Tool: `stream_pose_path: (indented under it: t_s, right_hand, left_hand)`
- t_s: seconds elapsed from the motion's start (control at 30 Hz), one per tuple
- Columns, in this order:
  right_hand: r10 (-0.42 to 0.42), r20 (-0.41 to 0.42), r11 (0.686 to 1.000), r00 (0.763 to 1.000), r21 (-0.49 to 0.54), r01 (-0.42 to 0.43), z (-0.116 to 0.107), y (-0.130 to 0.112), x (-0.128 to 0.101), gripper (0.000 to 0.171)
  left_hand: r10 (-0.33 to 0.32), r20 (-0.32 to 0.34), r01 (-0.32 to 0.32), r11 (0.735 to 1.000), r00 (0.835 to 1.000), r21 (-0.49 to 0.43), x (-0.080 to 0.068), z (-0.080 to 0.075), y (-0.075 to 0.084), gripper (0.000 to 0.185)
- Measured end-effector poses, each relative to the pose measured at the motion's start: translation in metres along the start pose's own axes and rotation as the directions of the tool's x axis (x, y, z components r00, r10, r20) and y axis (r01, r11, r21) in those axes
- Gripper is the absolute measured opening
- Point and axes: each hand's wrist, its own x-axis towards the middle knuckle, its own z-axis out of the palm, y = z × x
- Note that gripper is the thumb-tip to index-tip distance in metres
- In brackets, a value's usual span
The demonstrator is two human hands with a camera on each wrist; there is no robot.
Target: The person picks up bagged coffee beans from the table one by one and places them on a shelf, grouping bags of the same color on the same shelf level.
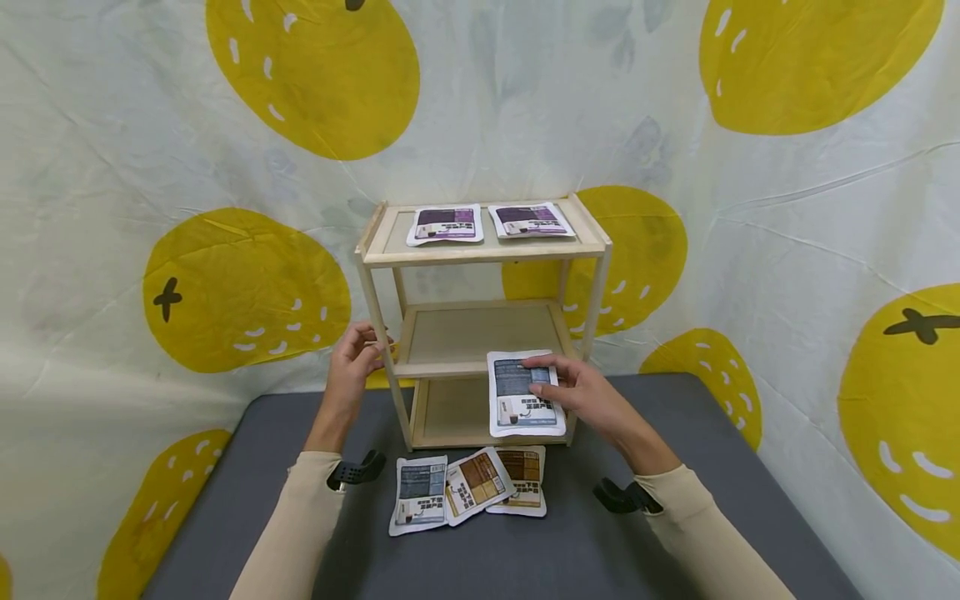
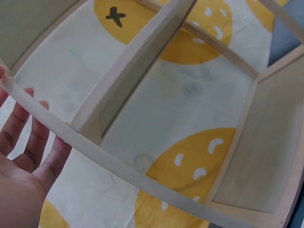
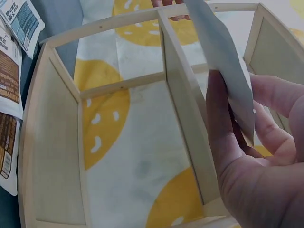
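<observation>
Wooden shelf rack on grey counter.
- Top shelf: two purple sachets, placed.
- Middle shelf: bare.
- Right hand: fingers pinch blue sachet before the rack's lower shelves.
- Left hand: fingers loosely curled on rack's post.
- Counter: three sachets left.
</observation>
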Motion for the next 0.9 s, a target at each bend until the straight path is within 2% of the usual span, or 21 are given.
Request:
stream_pose_path:
  t_s: [0.13, 0.4, 0.67, 0.9]
  right_hand:
    - [0.0, -0.028, 0.999, 1.0, 0.034, 0.001, 0.0, -0.003, 0.009, 0.044]
    - [-0.011, -0.058, 1.0, 0.998, 0.023, 0.013, 0.0, -0.014, 0.021, 0.042]
    - [-0.068, -0.065, 0.998, 0.996, -0.004, 0.068, 0.0, -0.023, 0.037, 0.045]
    - [-0.035, -0.1, 0.999, 0.994, -0.005, 0.034, 0.001, -0.033, 0.048, 0.042]
  left_hand:
    - [-0.001, 0.002, 0.001, 1.0, 1.0, 0.006, 0.0, 0.0, 0.0, 0.025]
    - [-0.004, 0.001, 0.004, 1.0, 1.0, -0.007, 0.001, 0.0, 0.0, 0.029]
    - [-0.002, 0.0, 0.002, 1.0, 1.0, -0.02, 0.001, -0.001, -0.001, 0.026]
    - [0.002, 0.014, -0.002, 1.0, 1.0, -0.015, 0.001, -0.002, -0.002, 0.027]
